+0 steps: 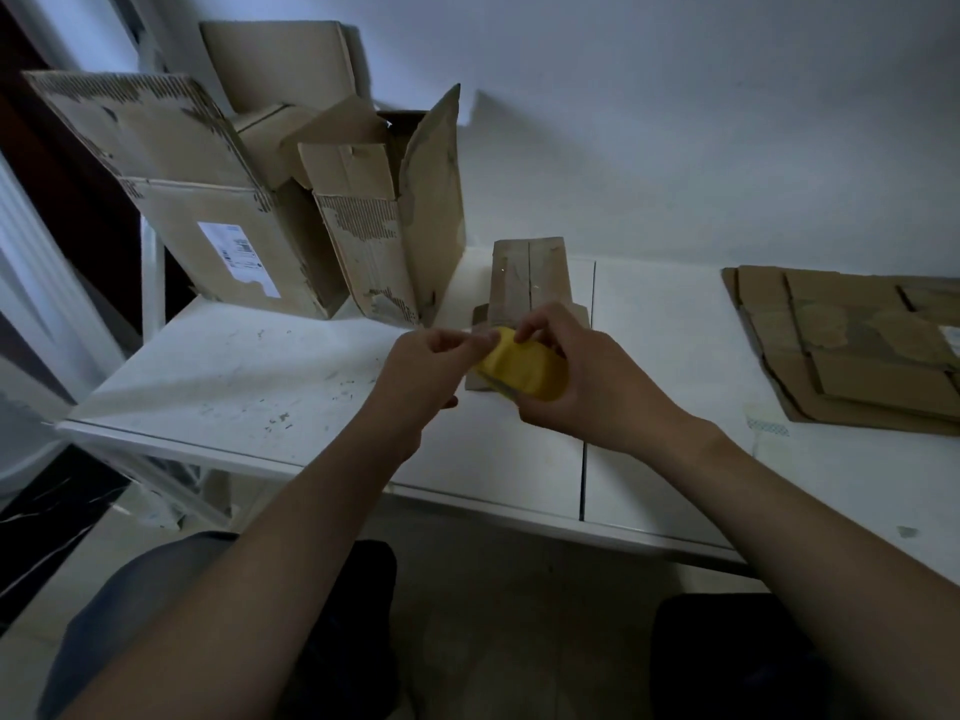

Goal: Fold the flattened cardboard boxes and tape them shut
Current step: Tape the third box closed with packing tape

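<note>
A yellow roll of tape (522, 368) is held above the white table (260, 387) at the middle. My right hand (587, 387) grips the roll from the right and below. My left hand (431, 366) pinches the tape's loose end at the roll's upper left edge. Just behind my hands stands a small folded cardboard box (530, 280), its flaps closed along a centre seam. A stack of flattened cardboard boxes (852, 350) lies at the right of the table.
Several opened, torn cardboard boxes (244, 200) stand at the back left against the white wall. The table has a seam (589, 387) down its middle. A scrap of tape (766, 426) lies in front of the flat stack. My knees show below the table edge.
</note>
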Demonstrator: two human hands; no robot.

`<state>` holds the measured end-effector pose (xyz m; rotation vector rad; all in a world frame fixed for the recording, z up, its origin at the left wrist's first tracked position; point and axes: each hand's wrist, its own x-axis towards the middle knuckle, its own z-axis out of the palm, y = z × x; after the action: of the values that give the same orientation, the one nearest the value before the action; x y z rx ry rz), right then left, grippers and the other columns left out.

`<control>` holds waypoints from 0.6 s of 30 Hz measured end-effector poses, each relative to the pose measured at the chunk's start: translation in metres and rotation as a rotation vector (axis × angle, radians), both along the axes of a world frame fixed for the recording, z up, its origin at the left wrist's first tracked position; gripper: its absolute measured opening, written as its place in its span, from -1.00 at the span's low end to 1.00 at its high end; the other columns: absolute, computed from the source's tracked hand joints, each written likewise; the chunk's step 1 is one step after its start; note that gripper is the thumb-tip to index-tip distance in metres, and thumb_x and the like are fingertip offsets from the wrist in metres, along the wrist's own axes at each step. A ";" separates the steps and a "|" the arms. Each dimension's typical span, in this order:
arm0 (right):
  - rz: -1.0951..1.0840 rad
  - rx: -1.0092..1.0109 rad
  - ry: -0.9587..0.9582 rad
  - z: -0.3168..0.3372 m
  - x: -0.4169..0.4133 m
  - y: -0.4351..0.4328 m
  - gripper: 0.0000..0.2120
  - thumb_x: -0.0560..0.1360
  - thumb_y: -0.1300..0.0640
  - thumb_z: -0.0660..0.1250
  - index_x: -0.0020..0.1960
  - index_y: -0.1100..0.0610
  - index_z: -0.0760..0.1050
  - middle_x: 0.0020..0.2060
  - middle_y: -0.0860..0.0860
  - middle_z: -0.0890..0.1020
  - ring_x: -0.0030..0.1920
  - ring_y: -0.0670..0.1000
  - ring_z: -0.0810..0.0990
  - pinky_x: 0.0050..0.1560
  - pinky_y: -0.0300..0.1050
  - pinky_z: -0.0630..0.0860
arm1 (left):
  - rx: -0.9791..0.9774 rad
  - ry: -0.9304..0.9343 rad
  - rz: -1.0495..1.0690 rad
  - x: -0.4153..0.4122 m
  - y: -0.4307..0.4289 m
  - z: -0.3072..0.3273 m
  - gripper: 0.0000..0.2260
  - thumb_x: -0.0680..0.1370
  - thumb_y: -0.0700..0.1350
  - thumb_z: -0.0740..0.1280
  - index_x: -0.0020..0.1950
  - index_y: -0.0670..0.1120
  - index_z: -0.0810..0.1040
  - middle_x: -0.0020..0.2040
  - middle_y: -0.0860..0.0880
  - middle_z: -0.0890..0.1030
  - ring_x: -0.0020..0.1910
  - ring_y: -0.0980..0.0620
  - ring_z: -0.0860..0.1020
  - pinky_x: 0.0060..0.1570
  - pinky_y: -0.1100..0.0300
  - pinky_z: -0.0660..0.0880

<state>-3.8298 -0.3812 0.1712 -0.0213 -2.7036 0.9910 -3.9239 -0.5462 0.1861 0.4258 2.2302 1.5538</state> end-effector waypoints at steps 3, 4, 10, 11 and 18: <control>0.022 0.028 -0.015 0.006 0.005 0.005 -0.45 0.36 -0.05 0.54 0.20 -0.23 0.30 0.02 -0.20 0.52 -0.07 -0.10 0.57 -0.12 0.05 0.63 | -0.043 0.073 -0.012 0.000 0.005 -0.004 -0.88 0.57 0.10 0.37 -0.04 0.08 0.53 -0.08 0.08 0.59 -0.06 0.10 0.57 -0.19 0.23 0.51; 0.027 0.028 -0.016 0.008 0.006 0.008 -0.46 0.35 -0.03 0.53 0.19 -0.24 0.31 0.02 -0.19 0.53 -0.07 -0.09 0.57 -0.13 0.07 0.62 | -0.047 0.094 -0.007 -0.001 0.005 -0.005 -0.89 0.58 0.08 0.37 -0.02 0.07 0.54 -0.10 0.10 0.60 -0.09 0.12 0.58 -0.22 0.26 0.49; 0.069 0.025 0.015 0.014 0.015 0.024 -0.52 0.38 0.02 0.51 0.18 -0.26 0.37 0.08 -0.24 0.51 0.03 -0.12 0.52 -0.12 -0.10 0.54 | 0.023 0.021 0.032 -0.005 0.010 -0.004 -0.95 0.57 0.02 0.40 -0.04 0.07 0.64 -0.15 0.09 0.65 -0.13 0.13 0.60 -0.22 0.23 0.53; 0.079 0.026 0.024 0.014 0.015 0.027 -0.52 0.40 0.02 0.51 0.18 -0.27 0.37 0.09 -0.27 0.50 0.07 -0.14 0.51 -0.09 -0.17 0.51 | 0.032 0.025 0.041 -0.005 0.011 -0.004 -0.94 0.57 0.01 0.41 -0.10 0.10 0.62 -0.16 0.09 0.65 -0.13 0.12 0.60 -0.22 0.22 0.53; 0.079 0.136 0.046 0.019 0.014 0.053 -0.49 0.45 -0.15 0.48 0.33 -0.23 0.37 0.20 -0.23 0.48 0.12 -0.17 0.46 0.03 -0.37 0.37 | 0.091 0.072 0.116 -0.009 0.021 0.000 -0.92 0.57 -0.04 0.40 -0.11 0.04 0.65 -0.19 0.11 0.64 -0.20 0.22 0.53 -0.14 0.26 0.47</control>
<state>-3.8162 -0.3280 0.1902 0.1337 -2.7419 0.8164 -3.9325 -0.5251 0.1856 0.3906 2.2811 1.7300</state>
